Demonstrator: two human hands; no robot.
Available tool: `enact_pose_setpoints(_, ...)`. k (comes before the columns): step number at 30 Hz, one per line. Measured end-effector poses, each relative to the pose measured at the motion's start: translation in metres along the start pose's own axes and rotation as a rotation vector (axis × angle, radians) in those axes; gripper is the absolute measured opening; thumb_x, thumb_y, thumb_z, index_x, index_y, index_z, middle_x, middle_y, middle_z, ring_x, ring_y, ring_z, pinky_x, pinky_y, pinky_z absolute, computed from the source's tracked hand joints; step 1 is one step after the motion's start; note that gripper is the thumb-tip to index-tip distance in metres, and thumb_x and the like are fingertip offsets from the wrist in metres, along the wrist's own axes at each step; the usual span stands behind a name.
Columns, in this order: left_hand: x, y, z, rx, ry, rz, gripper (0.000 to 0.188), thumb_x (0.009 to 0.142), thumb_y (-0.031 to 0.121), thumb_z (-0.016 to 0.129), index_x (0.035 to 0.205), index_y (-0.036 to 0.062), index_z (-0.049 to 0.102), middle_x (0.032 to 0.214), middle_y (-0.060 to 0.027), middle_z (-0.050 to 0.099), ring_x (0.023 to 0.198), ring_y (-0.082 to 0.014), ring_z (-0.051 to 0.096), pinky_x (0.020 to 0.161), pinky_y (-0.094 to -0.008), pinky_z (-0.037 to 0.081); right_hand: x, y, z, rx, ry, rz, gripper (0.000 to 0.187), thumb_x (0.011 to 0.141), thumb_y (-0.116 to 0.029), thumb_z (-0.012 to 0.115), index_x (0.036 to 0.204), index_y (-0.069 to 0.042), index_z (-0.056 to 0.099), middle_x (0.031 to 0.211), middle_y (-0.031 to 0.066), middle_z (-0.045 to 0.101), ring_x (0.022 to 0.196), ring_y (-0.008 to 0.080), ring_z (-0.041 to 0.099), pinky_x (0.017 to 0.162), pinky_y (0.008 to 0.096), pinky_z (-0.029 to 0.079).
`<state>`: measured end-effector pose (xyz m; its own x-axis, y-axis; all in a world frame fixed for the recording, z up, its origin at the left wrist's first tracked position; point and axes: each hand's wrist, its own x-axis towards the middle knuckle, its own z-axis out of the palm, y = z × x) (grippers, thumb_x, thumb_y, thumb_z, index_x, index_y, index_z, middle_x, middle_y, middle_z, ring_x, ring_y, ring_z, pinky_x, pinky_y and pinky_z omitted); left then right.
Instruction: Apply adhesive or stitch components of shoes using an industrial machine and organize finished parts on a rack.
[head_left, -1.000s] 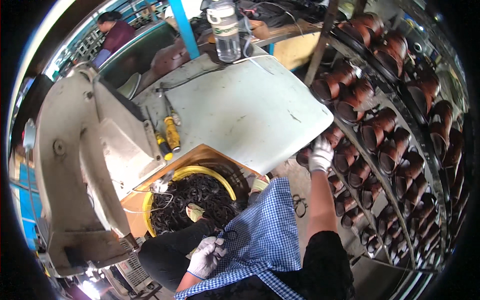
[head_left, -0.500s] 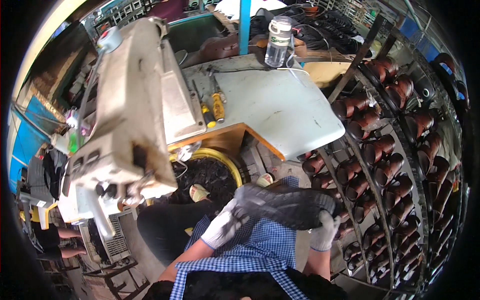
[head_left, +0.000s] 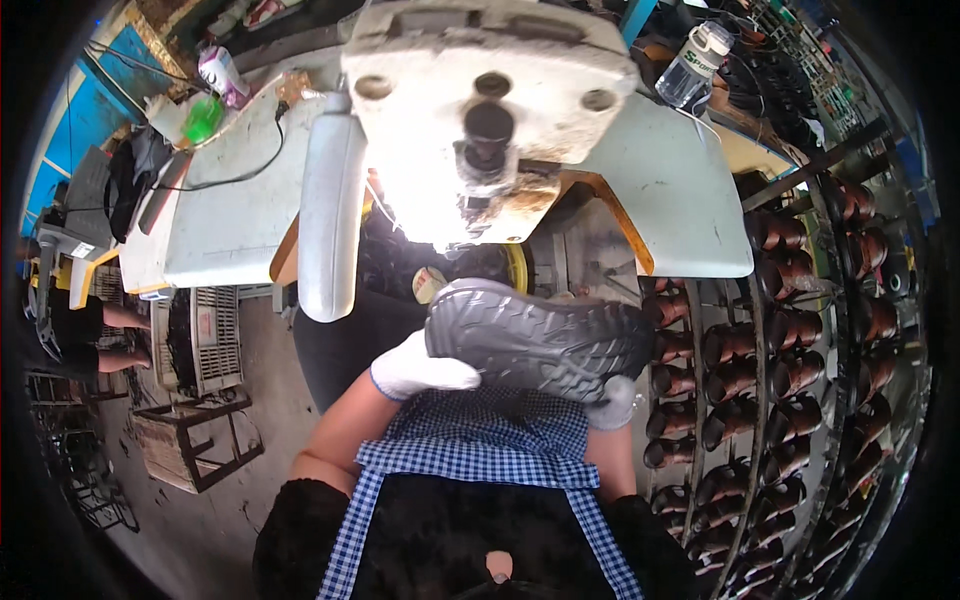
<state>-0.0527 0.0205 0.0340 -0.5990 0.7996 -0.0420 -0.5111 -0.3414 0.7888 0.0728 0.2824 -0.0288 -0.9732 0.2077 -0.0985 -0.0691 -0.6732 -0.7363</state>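
Note:
A black shoe (head_left: 540,338) is held level above my lap, its treaded sole turned up toward me. My left hand (head_left: 422,368), in a white knit glove, is closed on its left end, the thumb lying along the near edge. My gloved right hand (head_left: 612,403) grips the right end from beneath; part of its fingers is hidden behind the shoe. Just beyond the shoe hangs the worn cream head of a sewing-type machine (head_left: 530,90), with a bright light under it. A long grey lever (head_left: 332,215) points down at its left side.
Racks of brown shoes (head_left: 735,345) stand close on my right. The pale worktable (head_left: 690,190) spreads on both sides of the machine, with a clear bottle (head_left: 693,65) at the back right. A yellow-rimmed tub (head_left: 517,268) sits below. Another person's legs (head_left: 120,335) show at far left.
My view has swung left, bringing the machine head to the middle. The shoe has come in front of the machine with its sole tipped up; both hands still hold it.

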Motion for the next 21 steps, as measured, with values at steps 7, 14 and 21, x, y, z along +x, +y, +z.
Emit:
enact_pose_setpoints(7,0.048,0.028,0.002,0.075,-0.135,-0.002,0.091,0.073,0.009,0.082,0.146,-0.0011,0.028,0.141,-0.0125,0.046,0.128,-0.0197,0.045,0.106,-0.0358,0.040,0.051,-0.024,-0.013,0.028,0.009,-0.250,0.087,0.070,-0.029,0.076,0.144,-0.007,0.036,0.138,0.0120,0.049,0.125,0.0306,0.051,0.105,0.0471,0.044)
enact_pose_setpoints(14,0.035,0.003,-0.045,0.077,-0.151,0.009,0.093,0.063,0.010,0.089,0.140,-0.0045,0.040,0.136,-0.0141,0.053,0.123,-0.0211,0.050,0.103,-0.0343,0.042,0.036,-0.030,0.001,-0.035,-0.043,-0.253,0.097,0.060,-0.013,0.081,0.144,-0.003,0.034,0.139,0.0173,0.048,0.125,0.0351,0.050,0.104,0.0481,0.043)
enact_pose_setpoints(21,0.011,0.013,-0.048,-0.005,-0.075,0.039,0.097,0.056,0.012,0.089,0.139,-0.0055,0.041,0.138,-0.0194,0.051,0.127,-0.0292,0.050,0.106,-0.0446,0.040,0.033,-0.029,0.025,-0.121,-0.054,-0.198,0.099,0.058,-0.009,0.078,0.145,-0.005,0.032,0.139,0.0153,0.048,0.126,0.0336,0.048,0.106,0.0481,0.041)
